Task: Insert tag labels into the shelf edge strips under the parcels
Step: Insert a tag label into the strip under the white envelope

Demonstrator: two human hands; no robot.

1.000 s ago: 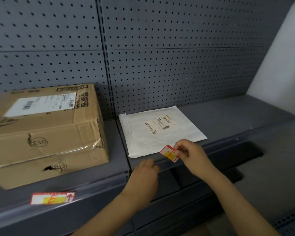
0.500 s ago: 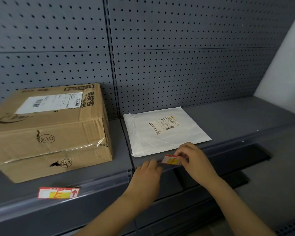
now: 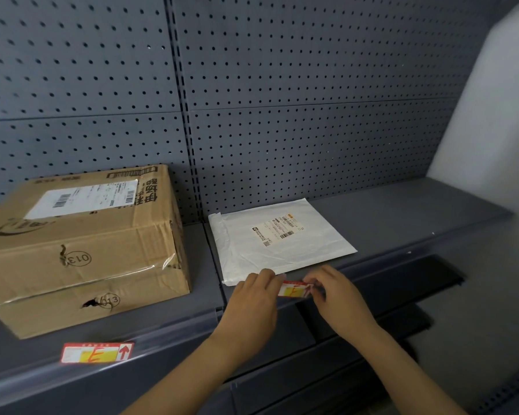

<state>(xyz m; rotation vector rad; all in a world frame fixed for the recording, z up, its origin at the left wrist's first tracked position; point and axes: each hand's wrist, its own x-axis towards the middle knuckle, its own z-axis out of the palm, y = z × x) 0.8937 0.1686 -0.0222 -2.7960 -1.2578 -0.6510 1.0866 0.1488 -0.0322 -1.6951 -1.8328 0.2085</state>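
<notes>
A small red and yellow tag label (image 3: pixel 294 290) lies against the shelf edge strip (image 3: pixel 381 265) just below the white mailer parcel (image 3: pixel 279 238). My right hand (image 3: pixel 336 295) pinches the label's right end. My left hand (image 3: pixel 255 298) rests on the strip with its fingertips at the label's left end. A second red and yellow label (image 3: pixel 98 352) with an arrow sits in the strip under the cardboard box (image 3: pixel 81 247) on the left.
Grey perforated back panels (image 3: pixel 282 115) rise behind the shelf. To the right of the mailer the grey shelf surface (image 3: pixel 408 211) holds nothing. Lower shelves (image 3: pixel 387 324) show beneath. A white wall (image 3: pixel 498 115) stands at the far right.
My right hand brought the label down from above the mailer's front corner to the edge strip and turned it flat. My left hand shifted up to the label's left end.
</notes>
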